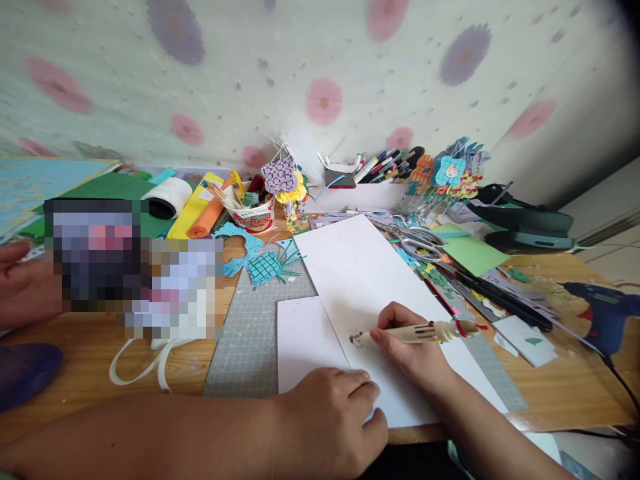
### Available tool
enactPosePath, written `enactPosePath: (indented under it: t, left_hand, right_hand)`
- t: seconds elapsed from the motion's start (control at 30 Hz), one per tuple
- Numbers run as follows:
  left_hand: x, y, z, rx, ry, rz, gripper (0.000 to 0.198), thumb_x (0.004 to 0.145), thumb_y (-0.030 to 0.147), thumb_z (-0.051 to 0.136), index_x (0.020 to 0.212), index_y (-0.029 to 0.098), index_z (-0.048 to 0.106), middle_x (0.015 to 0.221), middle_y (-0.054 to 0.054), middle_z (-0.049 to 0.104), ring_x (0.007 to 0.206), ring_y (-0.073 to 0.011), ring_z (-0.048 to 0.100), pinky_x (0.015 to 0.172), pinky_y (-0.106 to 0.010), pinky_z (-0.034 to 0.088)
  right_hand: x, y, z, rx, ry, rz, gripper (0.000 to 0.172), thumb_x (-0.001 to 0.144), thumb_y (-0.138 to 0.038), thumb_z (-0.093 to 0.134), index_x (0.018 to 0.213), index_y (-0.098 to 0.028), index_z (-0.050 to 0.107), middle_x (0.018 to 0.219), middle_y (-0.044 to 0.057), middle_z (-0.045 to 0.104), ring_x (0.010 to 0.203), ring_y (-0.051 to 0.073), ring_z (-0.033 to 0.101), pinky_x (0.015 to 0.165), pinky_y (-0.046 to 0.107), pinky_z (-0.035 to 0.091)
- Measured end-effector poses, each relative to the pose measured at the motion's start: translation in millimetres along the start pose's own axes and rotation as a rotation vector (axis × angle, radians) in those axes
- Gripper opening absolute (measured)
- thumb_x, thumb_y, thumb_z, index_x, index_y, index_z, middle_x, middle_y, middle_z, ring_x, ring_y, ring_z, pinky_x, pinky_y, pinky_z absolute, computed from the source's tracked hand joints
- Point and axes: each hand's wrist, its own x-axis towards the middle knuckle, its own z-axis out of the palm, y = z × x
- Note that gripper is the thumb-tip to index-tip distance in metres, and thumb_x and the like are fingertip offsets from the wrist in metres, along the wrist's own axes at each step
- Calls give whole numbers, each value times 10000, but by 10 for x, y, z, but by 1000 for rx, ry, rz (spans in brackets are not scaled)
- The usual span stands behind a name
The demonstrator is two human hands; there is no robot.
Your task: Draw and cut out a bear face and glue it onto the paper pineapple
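Observation:
My right hand [410, 347] grips a tan multi-colour pen [425, 331], its tip resting on a long white sheet of paper [360, 273]. My left hand [333, 417] lies palm down with fingers curled on the near edge of that sheet, next to a smaller white sheet [303, 340]. Both sheets lie on a grey cutting mat [247, 333] on the wooden table [85, 360].
Another person's hand [23, 283] rests at the left edge. Scissors [417, 238], green paper [473, 253], a blue glue gun [603, 313], paper rolls [200, 207], a cup of tools [253, 213], woven paper pieces [263, 267] and a box of pens [373, 180] crowd the table's back and right.

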Motion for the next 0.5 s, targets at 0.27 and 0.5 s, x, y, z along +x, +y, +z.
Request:
enactPosePath:
  t: [0.27,0.5]
  left_hand:
    - [10,-7,-6,-16,-25,4,139,923,182,514,941,127,640,974,-122,730,953,-244,701,778,-346,594]
    - [16,-11,-11,-19,-2,-21,138,917,173,514,925,131,645,1003,-118,731,959,-242,696,795,-344,591]
  right_hand:
    - [-1,-1,-1,-4,-5,-9,282,797,-419,661,677,-208,518,566,-34,490,506,116,400,452,236,311]
    - [-17,13,-11,-1,-15,-13,276,805,-412,661,688,-206,520,571,-35,489,512,117,402,458,238,307]
